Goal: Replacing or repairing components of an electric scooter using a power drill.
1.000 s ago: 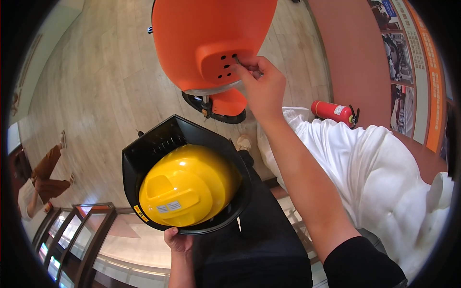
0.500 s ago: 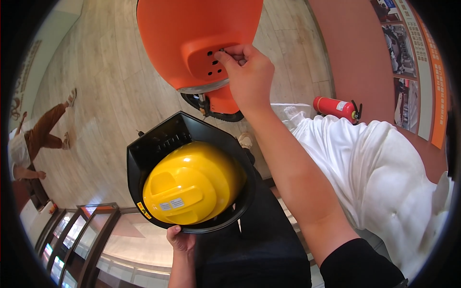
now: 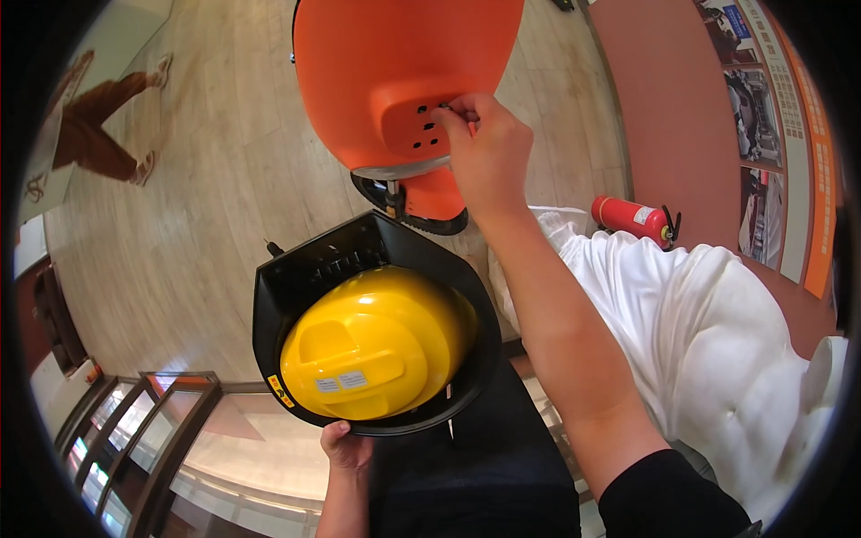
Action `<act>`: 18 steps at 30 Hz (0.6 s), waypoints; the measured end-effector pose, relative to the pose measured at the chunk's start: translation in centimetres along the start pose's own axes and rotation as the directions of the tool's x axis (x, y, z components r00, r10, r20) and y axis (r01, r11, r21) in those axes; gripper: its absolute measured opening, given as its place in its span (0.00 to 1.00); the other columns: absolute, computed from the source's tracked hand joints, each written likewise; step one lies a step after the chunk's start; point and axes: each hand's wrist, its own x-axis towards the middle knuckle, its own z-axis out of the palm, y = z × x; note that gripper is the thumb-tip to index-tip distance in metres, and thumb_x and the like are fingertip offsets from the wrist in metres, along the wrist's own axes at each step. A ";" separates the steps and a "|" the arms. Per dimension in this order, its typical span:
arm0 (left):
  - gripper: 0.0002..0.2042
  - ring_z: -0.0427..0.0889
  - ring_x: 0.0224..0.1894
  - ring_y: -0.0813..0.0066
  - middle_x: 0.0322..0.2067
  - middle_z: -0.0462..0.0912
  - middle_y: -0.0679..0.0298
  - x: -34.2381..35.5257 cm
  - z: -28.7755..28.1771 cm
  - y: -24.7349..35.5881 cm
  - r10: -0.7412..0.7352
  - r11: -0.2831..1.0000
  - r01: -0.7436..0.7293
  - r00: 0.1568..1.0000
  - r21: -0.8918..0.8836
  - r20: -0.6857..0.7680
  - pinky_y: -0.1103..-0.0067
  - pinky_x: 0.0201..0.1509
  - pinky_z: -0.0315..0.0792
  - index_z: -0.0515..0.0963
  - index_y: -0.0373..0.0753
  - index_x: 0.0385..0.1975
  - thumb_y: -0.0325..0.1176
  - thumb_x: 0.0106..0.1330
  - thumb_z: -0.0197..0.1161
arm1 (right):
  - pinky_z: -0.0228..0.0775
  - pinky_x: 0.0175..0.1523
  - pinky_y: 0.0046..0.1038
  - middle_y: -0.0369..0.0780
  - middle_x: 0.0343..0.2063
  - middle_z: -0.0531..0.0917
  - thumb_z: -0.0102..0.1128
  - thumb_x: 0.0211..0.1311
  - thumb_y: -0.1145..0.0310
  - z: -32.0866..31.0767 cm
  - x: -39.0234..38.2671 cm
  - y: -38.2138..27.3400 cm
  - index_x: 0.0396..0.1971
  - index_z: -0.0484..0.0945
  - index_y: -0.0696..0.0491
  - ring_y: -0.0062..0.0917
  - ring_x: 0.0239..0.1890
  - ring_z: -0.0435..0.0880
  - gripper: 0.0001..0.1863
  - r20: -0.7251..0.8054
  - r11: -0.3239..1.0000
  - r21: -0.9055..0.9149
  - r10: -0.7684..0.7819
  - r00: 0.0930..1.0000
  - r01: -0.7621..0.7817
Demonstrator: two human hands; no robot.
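My left hand point(image 3: 347, 448) grips the lower rim of a black angular open container point(image 3: 282, 332), which cradles a yellow hard hat point(image 3: 359, 341). My right hand point(image 3: 489, 157) reaches up to a cluster of small holes in a large orange shell point(image 3: 386, 54), its thumb and forefinger pinched on something small that is mostly hidden. Below that shell are a lower orange piece point(image 3: 429, 195) and a black tyre-like ring point(image 3: 439, 224).
A white sculpted form point(image 3: 708, 350) stands close at my right, with a red fire extinguisher point(image 3: 623, 215) behind it by a wall with photo panels point(image 3: 753, 117). At upper left a person point(image 3: 103, 125) walks across the wood floor point(image 3: 152, 269). Dark framed glass point(image 3: 134, 430) lies lower left.
The orange shell shifted left, then back right in view. The black container and yellow hat appear slightly further right. The walking person has moved upward along the left side. Both hands keep their grips.
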 end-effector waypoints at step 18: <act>0.34 0.76 0.61 0.56 0.57 0.79 0.56 0.4 -0.8 0.7 0.034 0.999 -0.033 0.999 0.017 -0.018 0.62 0.70 0.65 0.71 0.33 0.60 0.30 0.45 0.61 | 0.74 0.36 0.28 0.44 0.23 0.85 0.69 0.59 0.67 1.2 -0.6 -0.7 0.29 0.84 0.61 0.29 0.26 0.85 0.10 0.018 0.960 0.116 0.253 0.967 -0.253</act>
